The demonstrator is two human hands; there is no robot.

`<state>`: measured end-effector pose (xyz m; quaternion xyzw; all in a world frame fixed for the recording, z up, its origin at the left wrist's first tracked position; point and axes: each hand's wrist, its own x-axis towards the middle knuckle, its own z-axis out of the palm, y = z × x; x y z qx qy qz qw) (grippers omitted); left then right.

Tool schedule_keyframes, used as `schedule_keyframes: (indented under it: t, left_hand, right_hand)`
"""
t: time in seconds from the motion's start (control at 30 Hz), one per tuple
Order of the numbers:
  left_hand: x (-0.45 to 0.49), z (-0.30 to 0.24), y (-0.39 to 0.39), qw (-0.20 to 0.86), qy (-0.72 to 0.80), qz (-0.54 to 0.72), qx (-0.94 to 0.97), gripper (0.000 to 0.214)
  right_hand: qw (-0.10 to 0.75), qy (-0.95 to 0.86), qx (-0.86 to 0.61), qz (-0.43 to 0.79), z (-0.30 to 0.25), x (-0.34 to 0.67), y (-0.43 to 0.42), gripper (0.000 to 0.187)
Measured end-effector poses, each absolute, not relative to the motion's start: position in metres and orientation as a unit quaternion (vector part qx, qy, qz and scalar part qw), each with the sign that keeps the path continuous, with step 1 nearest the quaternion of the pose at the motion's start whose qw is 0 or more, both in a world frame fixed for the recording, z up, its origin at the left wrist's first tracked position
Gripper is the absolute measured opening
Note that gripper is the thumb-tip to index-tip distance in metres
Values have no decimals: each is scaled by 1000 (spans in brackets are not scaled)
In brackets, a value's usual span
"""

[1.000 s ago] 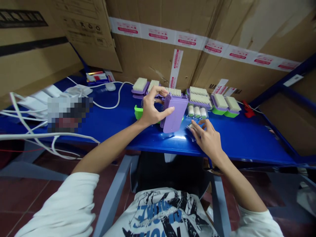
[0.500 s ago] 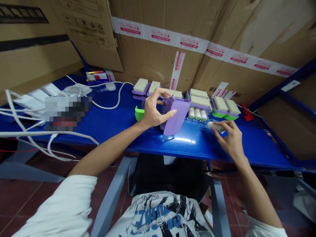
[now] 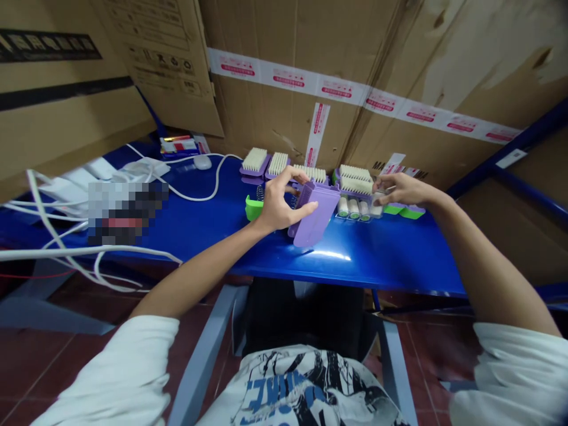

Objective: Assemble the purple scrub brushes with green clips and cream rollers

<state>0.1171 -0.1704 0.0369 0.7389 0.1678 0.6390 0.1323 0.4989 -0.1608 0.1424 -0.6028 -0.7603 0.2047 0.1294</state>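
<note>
My left hand [image 3: 284, 204] is wrapped round a purple plastic casing [image 3: 316, 216], held upright and tilted above the blue table, thumb across its flat face. Just left of that hand are a bright green plastic part [image 3: 254, 209] and a coil spring [image 3: 260, 193]. At the right end of a row of white cylinders [image 3: 354, 208] in a clear holder, my right hand [image 3: 399, 189] has its fingers closed round another small whitish cylinder [image 3: 377, 208]. Whether that cylinder touches the holder I cannot tell.
Brushes with cream bristles on purple bases [image 3: 355, 177] line the back of the blue table [image 3: 199, 222], against cardboard. White cables [image 3: 146, 254] and chargers [image 3: 71, 189] crowd the left side. Green brush parts [image 3: 412, 212] sit at the right.
My right hand has moved left and away from me, carrying the small cylinder from the open table to the end of the row. My left hand keeps hold of the purple casing.
</note>
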Motion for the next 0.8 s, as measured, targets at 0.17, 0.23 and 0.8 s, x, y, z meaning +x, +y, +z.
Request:
schedule_keyframes:
  t: [0.17,0.23,0.8]
  left_hand:
    - [119,40,-176,168,198,616,743,43]
    - [120,41,-178,167,191,615,747,42]
    - [121,41,-180,163,183,612,752,39]
  right_hand:
    - [83,-686,-685,231,140,469,-144,27]
    - [78,-652,-716,237,139,459,-140,24]
    - [-48,-637,-769,35,122,431,-144,42]
